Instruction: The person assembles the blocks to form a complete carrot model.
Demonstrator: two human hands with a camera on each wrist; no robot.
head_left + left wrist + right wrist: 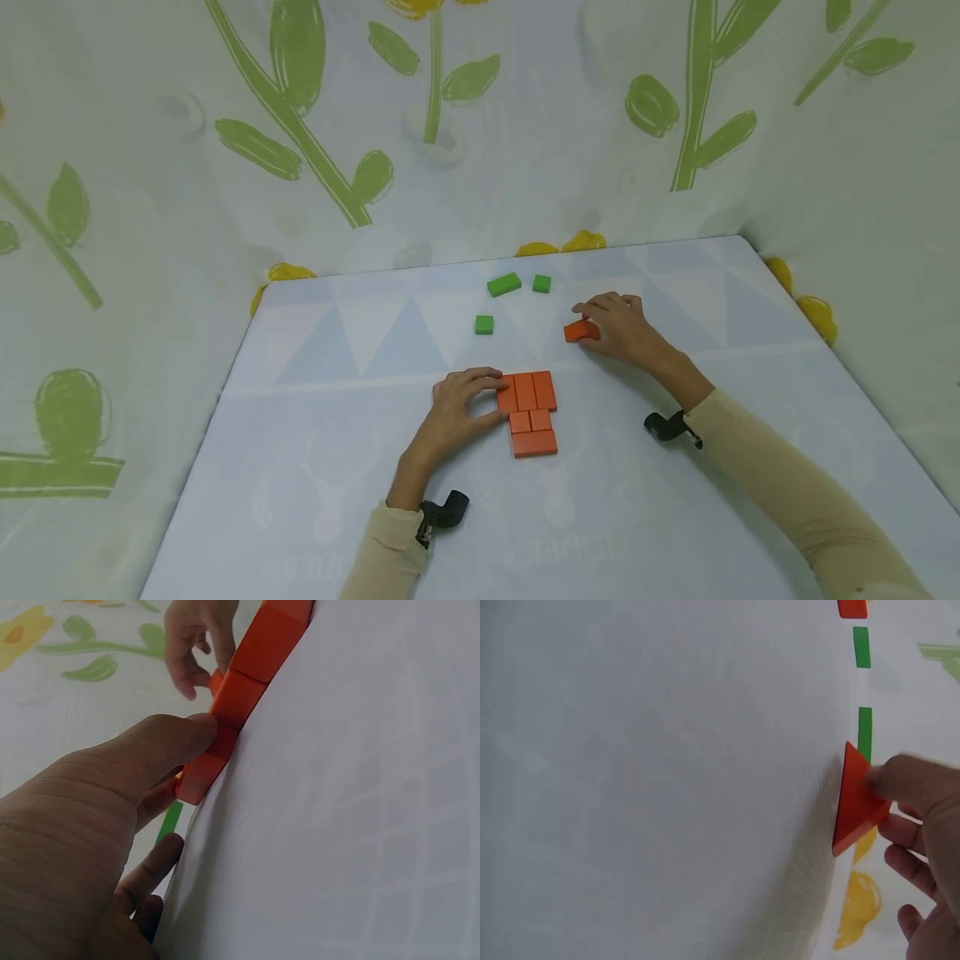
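On the table, flat orange blocks (534,443) lie pushed together: three upright ones in a row, two small ones below, and a wide one nearest me. My left hand (453,412) pinches the leftmost block (507,396) of the row between thumb and forefinger at its near and far ends. In the left wrist view, the left thumb (172,742) touches the side of the orange blocks. Farther right, my right hand (622,329) grips a separate orange block (579,332), which looks three-sided in the right wrist view. Some right fingers are hidden behind that hand.
Beyond the orange blocks lie a long green block (504,285) and two small green blocks, one at the back (542,284) and one closer (484,325). A leaf-patterned cloth (525,183) rises behind the table's far edge. Each wrist carries a small black camera.
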